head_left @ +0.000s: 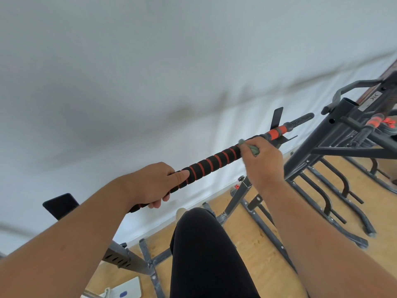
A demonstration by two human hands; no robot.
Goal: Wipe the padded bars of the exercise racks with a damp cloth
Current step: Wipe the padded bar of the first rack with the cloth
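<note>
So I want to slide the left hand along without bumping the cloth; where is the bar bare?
Bare padding runs between the left hand and the right hand on the padded bar. Past the right hand, holding the cloth, the orange collar and rack bracket crowd it.

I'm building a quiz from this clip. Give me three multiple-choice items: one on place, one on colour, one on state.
1. Where is the cloth?
A. on the floor
B. against the padded bar
C. on the knee

2. What colour are the bar's rings?
A. red
B. blue
C. yellow

3. What is the left hand doing?
A. hanging free
B. pointing at the wall
C. gripping the bar

Answers: B, the right hand holds it bunched at the bar; A, red bands cross the black foam; C, its fingers curl round the padding.
</note>
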